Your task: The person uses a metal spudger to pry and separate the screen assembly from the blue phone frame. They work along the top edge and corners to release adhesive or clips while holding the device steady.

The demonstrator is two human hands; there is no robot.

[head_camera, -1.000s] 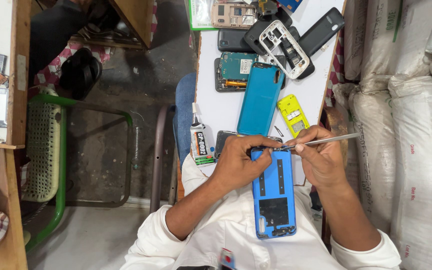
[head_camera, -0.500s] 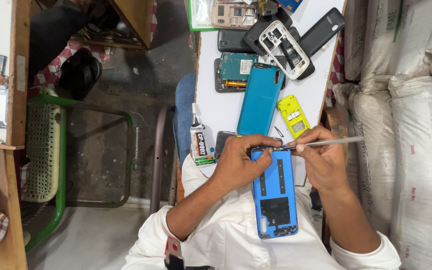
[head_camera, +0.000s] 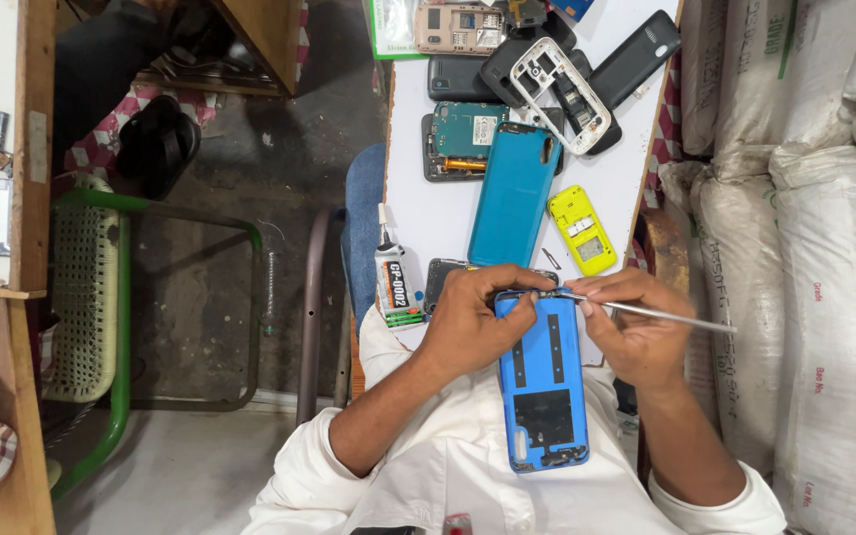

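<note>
1. The left hand (head_camera: pixel 476 319) grips the top edge of a blue phone back cover (head_camera: pixel 543 391), inner side up, its fingers (head_camera: pixel 519 305) curled over the upper left corner.
2. The right hand (head_camera: pixel 636 332) pinches a thin metal tool (head_camera: pixel 646 313); its tip meets the cover's top edge just beside the left fingertips, and the shaft runs out past the right knuckles.
3. Just beyond the fingers lie a teal phone cover (head_camera: pixel 514 195) and a small yellow phone part (head_camera: pixel 581 230) on the white table (head_camera: pixel 416 213).
4. A glue tube (head_camera: pixel 395 277) lies just left of the left hand.
</note>
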